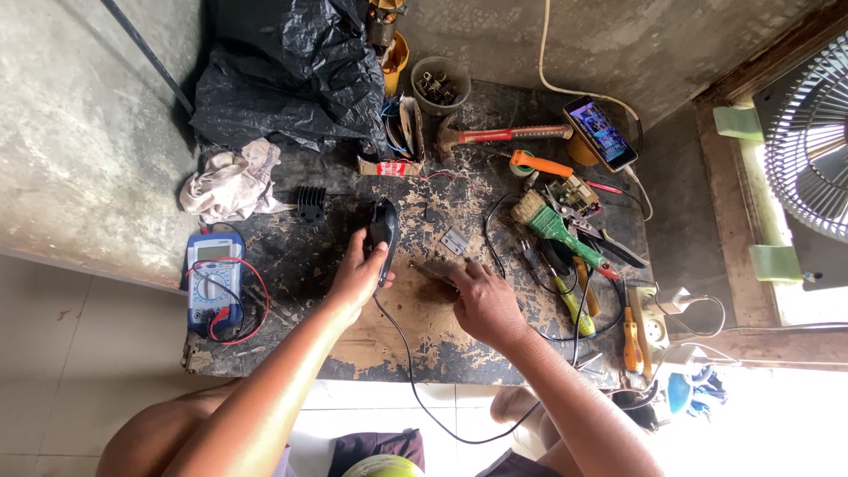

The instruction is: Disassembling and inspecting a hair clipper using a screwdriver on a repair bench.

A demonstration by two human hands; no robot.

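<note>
Head view, read from left to right. At the left edge of the worn, paint-flaked desk lies a blue multimeter with its red and black leads coiled round it; above it sit a crumpled rag and a small black finned heat sink, with a black plastic sheet heaped at the back. The left hand is closed round a slim black corded appliance, seemingly a hair clipper, holding it on the desk left of centre with its nose pointing away from the person; its black cord trails off the near edge. Just right of the appliance a small grey metal plate lies loose on the desk. The right hand rests palm down with the fingers bent together at the tip of a thin metal tool, perhaps a screwdriver or tweezers; whether the fingers pinch it or only touch it cannot be told. Further right lie a claw hammer with a red handle, a phone propped with its screen lit, a green-handled brush, pliers and several screwdrivers, and a fan at the window.

Step in hand, as judged: the appliance is steadied for work on its body while the right hand takes up the tool. The next move would call for a firm grip on that tool, its tip brought to the housing, and the left hand keeping the appliance from rolling.
</note>
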